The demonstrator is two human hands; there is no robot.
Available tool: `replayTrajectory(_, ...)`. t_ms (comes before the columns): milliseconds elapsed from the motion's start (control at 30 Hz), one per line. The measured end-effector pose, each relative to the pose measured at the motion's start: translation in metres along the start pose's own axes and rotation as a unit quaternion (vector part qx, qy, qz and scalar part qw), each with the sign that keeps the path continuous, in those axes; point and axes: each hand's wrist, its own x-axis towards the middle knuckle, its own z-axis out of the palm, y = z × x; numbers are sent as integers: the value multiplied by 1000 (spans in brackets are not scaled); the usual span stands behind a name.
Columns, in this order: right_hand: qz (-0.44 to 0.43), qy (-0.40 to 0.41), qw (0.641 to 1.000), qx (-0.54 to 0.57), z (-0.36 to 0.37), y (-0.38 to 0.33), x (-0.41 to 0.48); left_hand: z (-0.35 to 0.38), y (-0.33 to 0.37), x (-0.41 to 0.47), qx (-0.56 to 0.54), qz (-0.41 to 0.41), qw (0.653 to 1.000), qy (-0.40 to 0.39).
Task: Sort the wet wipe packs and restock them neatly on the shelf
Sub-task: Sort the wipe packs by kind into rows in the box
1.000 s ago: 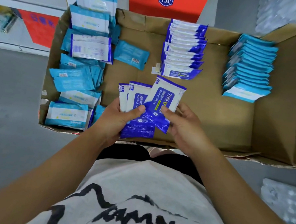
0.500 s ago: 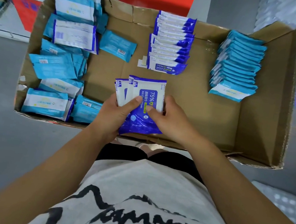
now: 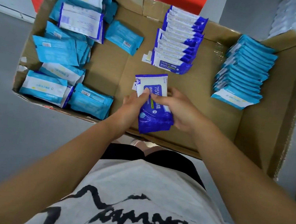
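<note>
Head view: left hand (image 3: 132,105) and right hand (image 3: 179,112) both curl their fingers round a stack of dark-blue alcohol wipe packs (image 3: 154,118) over the cardboard box (image 3: 255,131). A dark-blue row (image 3: 178,43) and a light-blue row (image 3: 242,76) lie sorted. The jumbled pile (image 3: 62,53) at left looks unsorted, and shelving likely remains.

"75%" and "酒精" in white on the dark blue pack (image 3: 154,121), white "桃" on the orange carton (image 3: 188,1), black lettering on the grey T-shirt (image 3: 142,184) not legible
</note>
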Motion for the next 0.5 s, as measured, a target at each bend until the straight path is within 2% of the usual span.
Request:
replayTrajectory(100, -74, 35, 984, -157, -13, -12, 18, -15, -1, 4, 90, 27, 995, 34)
replayTrajectory(167, -141, 57, 932, -328, -20, -19, 37, -31, -3, 12, 197, 82, 973, 92)
replayTrajectory(267, -222, 83, 810, -537, -24, -28, 68, -64, -10, 22, 420, 111, 887, 159)
replayTrajectory(333, -244, 82, 727, -637, -25, -31, 89, -87, -18, 24, 572, 99, 800, 150)
replayTrajectory(400, -255, 73, 662, -701, -25, -31, 105, -109, -29, 24, 660, 77, 734, 142)
replayTrajectory(433, -257, 70, 641, -720, -25, -32, 111, -119, -35, 25, 678, 70, 717, 148)
replayTrajectory(500, -265, 73, 605, -747, -24, -34, 118, -137, -43, 27, 694, 44, 703, 151)
